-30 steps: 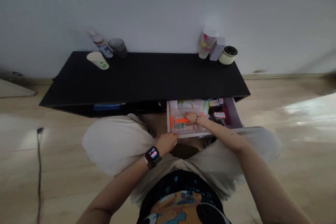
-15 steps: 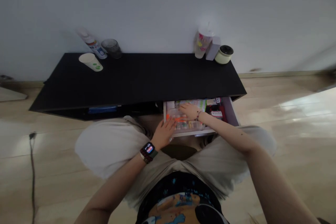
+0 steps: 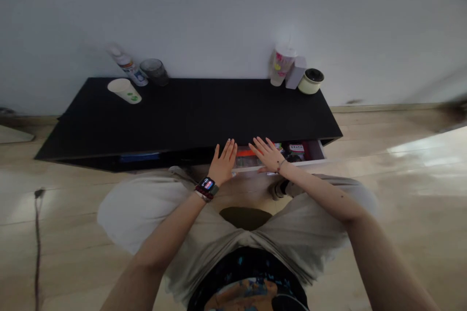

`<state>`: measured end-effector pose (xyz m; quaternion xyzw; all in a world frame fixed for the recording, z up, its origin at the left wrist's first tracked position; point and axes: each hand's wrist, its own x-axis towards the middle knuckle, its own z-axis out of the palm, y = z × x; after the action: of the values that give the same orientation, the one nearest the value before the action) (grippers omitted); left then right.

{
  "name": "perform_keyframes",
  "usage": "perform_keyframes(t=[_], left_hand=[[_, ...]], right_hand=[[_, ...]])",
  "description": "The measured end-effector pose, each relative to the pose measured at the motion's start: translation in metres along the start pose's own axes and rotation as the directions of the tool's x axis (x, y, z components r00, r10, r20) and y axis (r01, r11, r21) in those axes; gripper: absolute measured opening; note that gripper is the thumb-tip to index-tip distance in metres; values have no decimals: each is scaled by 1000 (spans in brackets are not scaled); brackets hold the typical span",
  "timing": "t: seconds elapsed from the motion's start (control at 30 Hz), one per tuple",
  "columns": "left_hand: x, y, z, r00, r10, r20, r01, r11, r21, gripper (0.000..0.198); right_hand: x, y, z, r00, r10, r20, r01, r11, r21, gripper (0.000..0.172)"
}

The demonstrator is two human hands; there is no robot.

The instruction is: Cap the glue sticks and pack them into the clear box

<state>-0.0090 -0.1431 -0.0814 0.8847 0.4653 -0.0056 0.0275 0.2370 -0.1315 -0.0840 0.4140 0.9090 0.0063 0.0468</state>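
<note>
I have my left hand (image 3: pixel 223 166) at the left end of the white-edged rectangular drawer (image 3: pixel 310 162), my right hand (image 3: pixel 270 157) across its front edge, each grip spread apart.

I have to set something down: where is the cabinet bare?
On the cabinet, the widest patch lies between the glass and the tumbler. Another lies in front of the tumbler, box and jar. Crowded: back right, where those three bunch, and back left, around spray can and paper cup. Left hand and right hand are at the drawer.
</note>
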Motion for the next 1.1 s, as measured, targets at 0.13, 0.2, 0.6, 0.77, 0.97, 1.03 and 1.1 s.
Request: perform_keyframes(t=[0.13, 0.2, 0.6, 0.77, 0.97, 1.03, 1.1], left_hand=[[20, -14, 4, 1000, 6, -31, -6, 1000, -4, 94], [28, -20, 5, 999, 5, -35, -5, 1000, -17, 88], [52, -50, 23, 994, 65, -94, -73, 993, -92, 60], [51, -54, 30, 990, 72, -119, -84, 992, -96, 63], [51, -53, 29, 990, 78, -114, -89, 991, -96, 61], [50, -51, 25, 992, 69, -104, -80, 992, -100, 63], [50, -48, 20, 994, 55, -90, -64, 992, -105, 64]], right_hand=[[13, 13, 1, 999, 35, -19, -35, 999, 6, 104], [20, 18, 4, 998, 51, -30, -51, 999, 13, 97], [51, 42, 22, 996, 88, -30, -86, 994, 74, 68], [50, 43, 26, 994, 74, -84, -69, 995, 69, 62], [49, 40, 22, 993, 78, -87, -71, 994, 80, 62], [51, 42, 16, 994, 66, -86, -56, 992, 115, 62], [54, 48, 8, 994, 62, -88, -46, 983, 180, 60]])
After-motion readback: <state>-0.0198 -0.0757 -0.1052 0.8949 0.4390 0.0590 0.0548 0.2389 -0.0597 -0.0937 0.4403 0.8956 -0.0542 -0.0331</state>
